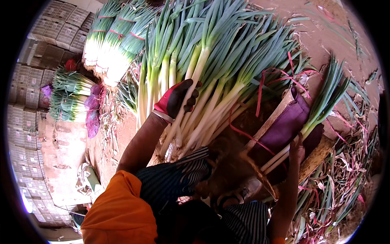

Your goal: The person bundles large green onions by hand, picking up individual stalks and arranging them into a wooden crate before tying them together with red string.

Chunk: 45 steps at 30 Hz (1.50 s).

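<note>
My left hand (175, 101), in a red and black glove, is closed around the white shaft of a long green onion (204, 55). Under and around it lies a large heap of loose green onions (239, 87), roots toward me and leaves pointing away. To the right, my bare right hand (298, 151) grips the pale stalks of a few green onions (316, 116). These rest over a wooden frame (266, 122) lined with purple cloth (286, 122). My fingers partly hide the stalks there.
Tied bundles of green onions (115, 38) stand at the far left, with smaller bundles (73, 95) beside a purple wrap (92, 112). Stacked crates (26, 118) line the left side. Red ties (262, 87) drape over the frame. Leaf scraps (329, 195) litter the right floor.
</note>
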Each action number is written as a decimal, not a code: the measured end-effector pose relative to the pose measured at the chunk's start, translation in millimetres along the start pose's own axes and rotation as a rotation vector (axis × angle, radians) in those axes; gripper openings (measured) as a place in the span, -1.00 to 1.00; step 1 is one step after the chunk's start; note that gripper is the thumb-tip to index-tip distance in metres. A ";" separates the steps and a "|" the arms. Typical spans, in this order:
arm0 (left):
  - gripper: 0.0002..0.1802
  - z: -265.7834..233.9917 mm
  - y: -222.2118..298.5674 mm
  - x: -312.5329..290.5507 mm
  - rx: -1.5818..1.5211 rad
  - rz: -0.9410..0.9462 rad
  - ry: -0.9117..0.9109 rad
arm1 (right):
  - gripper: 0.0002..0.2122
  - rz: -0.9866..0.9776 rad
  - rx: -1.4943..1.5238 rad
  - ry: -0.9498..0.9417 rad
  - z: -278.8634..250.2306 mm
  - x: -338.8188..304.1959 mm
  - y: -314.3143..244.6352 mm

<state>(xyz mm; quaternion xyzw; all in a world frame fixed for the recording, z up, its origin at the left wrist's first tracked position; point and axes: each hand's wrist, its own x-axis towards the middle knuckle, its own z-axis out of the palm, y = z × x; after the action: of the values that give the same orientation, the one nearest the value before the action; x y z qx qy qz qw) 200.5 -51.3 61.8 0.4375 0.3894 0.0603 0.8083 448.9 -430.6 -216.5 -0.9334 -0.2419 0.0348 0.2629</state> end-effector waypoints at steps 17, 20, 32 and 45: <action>-0.67 -1.9 -40.9 6.8 0.091 -0.074 0.165 | -0.49 0.100 -0.040 -0.126 -9.4 -1.8 -19.4; -0.67 -5.0 -34.7 -2.0 0.122 -0.068 0.083 | -0.49 0.090 -0.016 -0.108 -5.2 -2.8 -14.7; -0.79 -46.5 6.0 -28.5 0.361 0.540 0.598 | -0.48 0.124 -0.064 -0.149 -4.5 -0.6 -10.1; -0.73 -53.7 11.2 -21.5 0.649 0.658 0.782 | -0.50 0.083 0.059 -0.084 8.7 1.7 -0.4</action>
<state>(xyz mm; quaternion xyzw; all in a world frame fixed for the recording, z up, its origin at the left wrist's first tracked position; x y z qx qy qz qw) 151.8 -18.4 65.7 0.7046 0.5004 0.3413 0.3696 448.6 -425.4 -223.6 -0.9321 -0.2125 0.0919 0.2785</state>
